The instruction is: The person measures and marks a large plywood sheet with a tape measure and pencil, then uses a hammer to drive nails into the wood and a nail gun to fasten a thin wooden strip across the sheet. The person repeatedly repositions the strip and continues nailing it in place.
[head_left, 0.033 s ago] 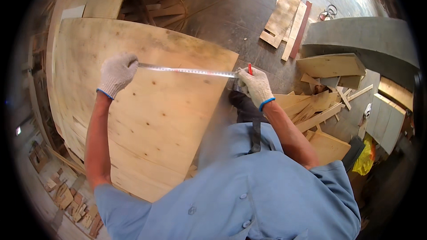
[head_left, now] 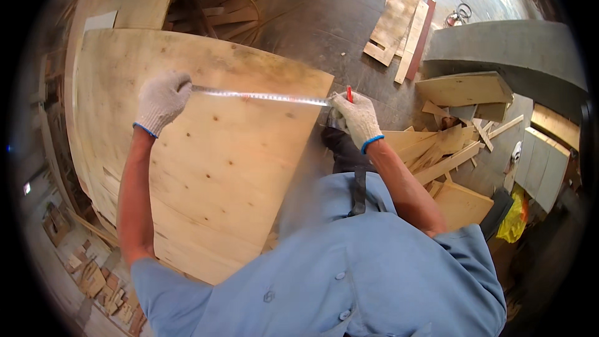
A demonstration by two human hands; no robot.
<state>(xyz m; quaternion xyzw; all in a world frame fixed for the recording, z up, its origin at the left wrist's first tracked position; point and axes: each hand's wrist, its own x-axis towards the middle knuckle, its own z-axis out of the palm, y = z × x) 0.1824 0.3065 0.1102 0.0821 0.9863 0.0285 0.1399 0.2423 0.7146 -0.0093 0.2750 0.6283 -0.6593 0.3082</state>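
Observation:
A large pale plywood sheet [head_left: 206, 168] lies in front of me. A metal tape measure [head_left: 262, 95] is stretched across its upper part. My left hand [head_left: 161, 101], in a white knit glove with a blue cuff, presses the tape's end onto the sheet near its left side. My gloved right hand [head_left: 357, 118] sits at the sheet's right edge, gripping the other end of the tape together with a red pencil [head_left: 349, 93] that sticks up above the fingers. My blue shirt fills the lower middle of the view.
A heap of wood offcuts [head_left: 449, 143] lies to the right on the dark floor. Planks [head_left: 399, 25] lie further off, beside a grey curved concrete wall [head_left: 511, 50]. A yellow bag [head_left: 515, 218] sits at right. Small wood scraps [head_left: 93, 274] lie lower left.

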